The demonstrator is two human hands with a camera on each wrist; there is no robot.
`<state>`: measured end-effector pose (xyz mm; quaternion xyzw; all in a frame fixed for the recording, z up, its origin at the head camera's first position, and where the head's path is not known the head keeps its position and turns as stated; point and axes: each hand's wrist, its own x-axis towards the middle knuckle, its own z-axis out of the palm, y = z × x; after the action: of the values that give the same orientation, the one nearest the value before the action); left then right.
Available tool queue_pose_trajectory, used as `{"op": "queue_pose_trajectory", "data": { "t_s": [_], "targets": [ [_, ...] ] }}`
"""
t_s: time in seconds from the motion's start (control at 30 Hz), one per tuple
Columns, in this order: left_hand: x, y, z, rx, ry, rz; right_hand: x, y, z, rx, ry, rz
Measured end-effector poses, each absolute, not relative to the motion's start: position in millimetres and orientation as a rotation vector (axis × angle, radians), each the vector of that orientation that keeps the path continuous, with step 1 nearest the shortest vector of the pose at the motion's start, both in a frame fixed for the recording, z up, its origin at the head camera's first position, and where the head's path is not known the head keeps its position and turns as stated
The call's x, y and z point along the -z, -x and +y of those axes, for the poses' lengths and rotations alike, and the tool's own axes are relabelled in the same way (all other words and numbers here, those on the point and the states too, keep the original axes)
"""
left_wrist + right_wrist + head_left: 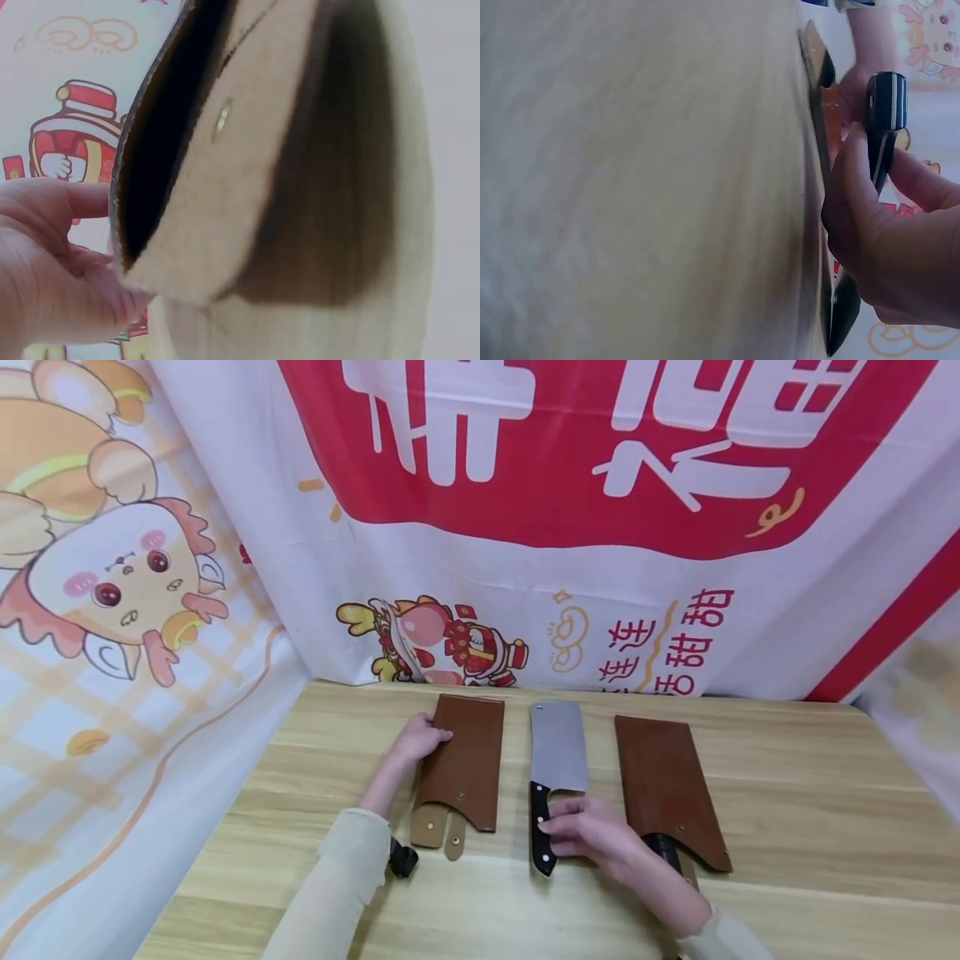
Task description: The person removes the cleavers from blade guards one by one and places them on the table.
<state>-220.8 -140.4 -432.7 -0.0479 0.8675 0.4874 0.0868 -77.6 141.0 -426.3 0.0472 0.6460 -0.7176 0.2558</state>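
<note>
In the head view my left hand (420, 740) grips the left edge of a brown leather knife sheath (471, 752). The left wrist view shows thumb and fingers at the sheath's side, its dark mouth (154, 150) gaping towards the camera. Two tan straps (429, 827) with snap studs stick out at its near end. To its right is a cleaver (559, 745), blade pointing away from me, with a hole in the far corner. My right hand (596, 837) pinches its black riveted handle (540, 843) between thumb and fingers, as the right wrist view also shows.
A second brown sheath (663, 764) lies on the wooden table (480, 910) at the right, a black handle (663, 850) protruding from its near end, partly behind my right forearm. Printed cloth (465, 560) hangs along the table's back edge and left side.
</note>
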Motion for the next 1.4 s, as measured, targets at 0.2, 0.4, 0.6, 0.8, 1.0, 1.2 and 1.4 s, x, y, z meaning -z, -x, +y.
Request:
{"op": "queue_pose_trajectory", "data": {
  "t_s": [0.2,0.4,0.6,0.8,1.0,1.2,1.4],
  "targets": [
    [428.2,215.8,-138.3,-1.077,0.103,2.829,432.1,78.0,138.8,1.903,-0.091,1.792],
    [423.7,212.1,-140.2,-0.895,0.126,2.874,430.2,79.9,132.1,1.770,-0.053,1.913],
    [423.7,213.0,-141.1,-0.841,0.128,2.894,425.0,79.7,130.4,1.685,0.013,1.987],
    [424.1,212.1,-139.7,-0.811,0.130,2.898,423.3,78.7,130.5,1.626,0.055,2.035],
    [422.3,210.9,-136.5,-0.742,0.140,2.913,423.3,78.6,128.8,1.588,0.079,2.075],
    [421.9,209.1,-129.2,-0.601,0.133,2.943,420.9,77.9,127.5,1.553,0.073,2.109],
    [418.0,206.8,-120.2,-0.503,0.140,2.969,419.4,78.9,126.5,1.529,0.078,2.120]
  ]
}}
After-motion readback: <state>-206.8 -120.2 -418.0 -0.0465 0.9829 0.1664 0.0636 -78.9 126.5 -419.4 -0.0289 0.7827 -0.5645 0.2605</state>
